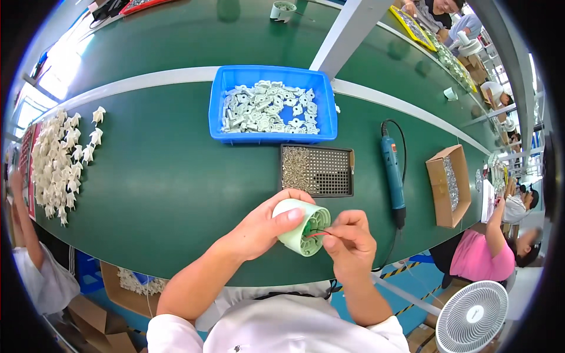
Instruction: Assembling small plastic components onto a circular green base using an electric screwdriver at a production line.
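Note:
My left hand (262,228) is wrapped round a pale green round plastic housing (289,238), tilted so its hollow end faces right. Inside the housing a darker green part shows, and thin red and black wires (318,233) come out of it. Between the thumb and fingers of my right hand (353,241) the wire ends are pinched, just outside the opening. Just beyond the housing lies a black perforated tray (332,183) with many small screws (296,169) on its left side.
Behind the tray sits a blue bin (273,138) of pale plastic parts. A teal electric screwdriver (393,176) with a cord and a cardboard box (438,188) lie to the right. White pieces (59,162) are heaped at left. A white fan (472,316) stands lower right; co-workers sit on both sides.

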The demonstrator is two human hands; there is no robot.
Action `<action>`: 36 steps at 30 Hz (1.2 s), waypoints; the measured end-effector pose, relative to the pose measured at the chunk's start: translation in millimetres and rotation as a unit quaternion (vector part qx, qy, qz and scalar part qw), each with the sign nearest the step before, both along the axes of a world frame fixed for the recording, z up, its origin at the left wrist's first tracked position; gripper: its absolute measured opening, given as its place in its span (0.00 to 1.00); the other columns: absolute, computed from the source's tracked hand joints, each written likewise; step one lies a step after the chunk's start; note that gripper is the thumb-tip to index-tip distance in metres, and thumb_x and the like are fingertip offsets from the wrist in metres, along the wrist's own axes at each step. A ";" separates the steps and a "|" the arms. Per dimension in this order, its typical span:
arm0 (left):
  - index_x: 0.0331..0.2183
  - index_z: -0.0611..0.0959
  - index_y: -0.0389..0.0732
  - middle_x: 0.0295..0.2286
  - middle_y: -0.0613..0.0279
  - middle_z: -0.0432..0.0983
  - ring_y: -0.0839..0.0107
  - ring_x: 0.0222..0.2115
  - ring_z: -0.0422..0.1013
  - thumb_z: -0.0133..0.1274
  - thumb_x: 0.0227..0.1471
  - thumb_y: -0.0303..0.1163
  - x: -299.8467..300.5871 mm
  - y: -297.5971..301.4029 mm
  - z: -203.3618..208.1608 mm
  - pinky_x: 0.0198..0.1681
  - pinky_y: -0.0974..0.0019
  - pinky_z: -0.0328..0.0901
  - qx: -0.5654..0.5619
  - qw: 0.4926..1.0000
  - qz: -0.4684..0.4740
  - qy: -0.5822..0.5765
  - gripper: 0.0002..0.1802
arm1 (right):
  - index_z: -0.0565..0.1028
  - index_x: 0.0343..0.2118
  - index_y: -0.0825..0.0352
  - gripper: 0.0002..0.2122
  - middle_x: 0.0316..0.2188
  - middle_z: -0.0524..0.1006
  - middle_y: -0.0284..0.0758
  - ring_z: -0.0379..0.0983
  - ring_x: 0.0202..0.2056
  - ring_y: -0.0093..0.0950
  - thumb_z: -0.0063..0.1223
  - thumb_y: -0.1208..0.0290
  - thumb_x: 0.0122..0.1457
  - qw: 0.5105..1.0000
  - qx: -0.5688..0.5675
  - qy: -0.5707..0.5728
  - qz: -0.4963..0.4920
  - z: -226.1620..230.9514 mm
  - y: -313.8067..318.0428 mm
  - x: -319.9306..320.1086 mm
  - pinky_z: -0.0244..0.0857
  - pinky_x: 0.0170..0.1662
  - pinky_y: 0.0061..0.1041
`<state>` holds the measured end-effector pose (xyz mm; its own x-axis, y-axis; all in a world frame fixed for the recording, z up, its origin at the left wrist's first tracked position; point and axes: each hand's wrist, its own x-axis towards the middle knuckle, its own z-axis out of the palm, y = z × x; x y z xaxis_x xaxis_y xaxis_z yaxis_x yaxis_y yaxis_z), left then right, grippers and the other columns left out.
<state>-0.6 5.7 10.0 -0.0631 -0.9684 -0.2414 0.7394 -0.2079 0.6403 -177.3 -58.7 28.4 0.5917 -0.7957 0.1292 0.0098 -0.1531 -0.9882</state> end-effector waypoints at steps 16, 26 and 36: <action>0.48 0.67 0.38 0.41 0.58 0.71 0.71 0.41 0.70 0.51 0.53 0.56 -5.2 -4.1 -11.1 0.44 0.64 0.67 0.007 1.000 -0.003 0.013 0.33 | 0.81 0.33 0.67 0.08 0.40 0.67 0.36 0.64 0.38 0.24 0.64 0.75 0.49 0.997 -0.068 0.046 0.015 -12.1 -2.9 -16.8 0.59 0.43 0.21; 0.50 0.68 0.38 0.44 0.58 0.70 0.70 0.45 0.68 0.49 0.56 0.52 -6.3 0.9 -11.9 0.48 0.64 0.65 -0.038 0.997 0.059 0.045 0.30 | 0.76 0.38 0.70 0.11 0.34 0.74 0.35 0.71 0.34 0.23 0.60 0.78 0.51 0.996 0.018 0.082 0.028 -12.1 4.3 -4.5 0.66 0.38 0.22; 0.48 0.68 0.36 0.41 0.55 0.72 0.68 0.41 0.71 0.39 0.59 0.55 -3.0 -4.5 -9.0 0.43 0.63 0.69 -0.007 0.997 0.064 0.051 0.31 | 0.76 0.32 0.70 0.08 0.27 0.74 0.33 0.68 0.30 0.23 0.60 0.80 0.47 0.970 -0.033 0.207 0.123 -2.8 -4.7 -25.1 0.62 0.35 0.20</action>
